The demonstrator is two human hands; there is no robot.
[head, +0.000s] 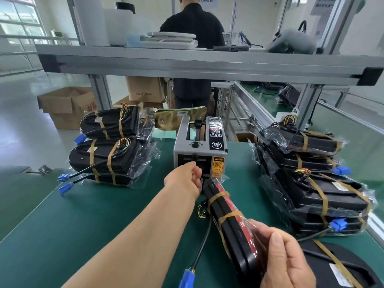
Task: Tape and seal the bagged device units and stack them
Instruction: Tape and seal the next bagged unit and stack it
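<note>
A grey tape dispenser stands mid-table. My left hand reaches to its front slot, fingers curled at the outlet; whether tape sits between them is hidden. My right hand grips the near end of a bagged black device unit, held on edge and wrapped with two brown tape bands; its cable ends in a blue plug. A stack of taped bagged units lies at the left. A taller stack stands at the right. Another unit lies at the lower right.
The green mat covers the table. An aluminium shelf beam crosses overhead, carrying trays and gear. Cardboard boxes sit on the floor beyond the left edge. A person in black stands behind the bench.
</note>
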